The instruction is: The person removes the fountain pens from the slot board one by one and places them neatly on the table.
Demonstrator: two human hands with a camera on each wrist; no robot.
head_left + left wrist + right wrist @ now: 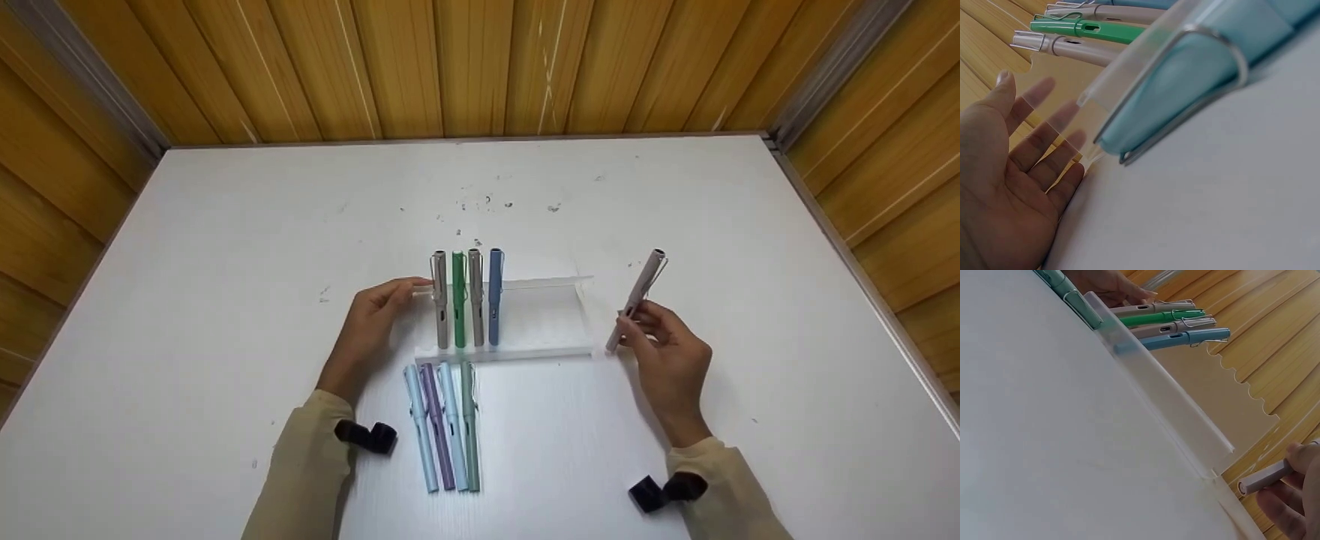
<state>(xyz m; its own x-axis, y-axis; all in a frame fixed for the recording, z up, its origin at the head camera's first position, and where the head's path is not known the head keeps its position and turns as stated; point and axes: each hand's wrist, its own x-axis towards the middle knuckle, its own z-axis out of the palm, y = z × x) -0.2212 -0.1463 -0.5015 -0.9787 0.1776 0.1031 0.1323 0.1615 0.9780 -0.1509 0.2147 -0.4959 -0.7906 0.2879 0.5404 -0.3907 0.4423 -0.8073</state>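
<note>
My right hand [671,360] pinches a pale greyish pen [641,289] near its lower end, with the clip end up, to the right of a clear pen stand [544,351]. In the stand lean two grey-brown pens, a green pen [459,300] and a blue pen [495,296], grouped at its left side. My left hand [379,311] is at the stand's left edge. In the left wrist view, the fingers [1036,143] of that hand are fairly straight behind the see-through panel, and the thumb stays apart from it.
In front of the stand, two light blue pens, a purple pen [437,427] and a grey-green pen [469,427] lie side by side on the white table [225,225]. Wood-patterned panels [472,67] border the table at the back and sides. Dark marks dot the tabletop behind the stand.
</note>
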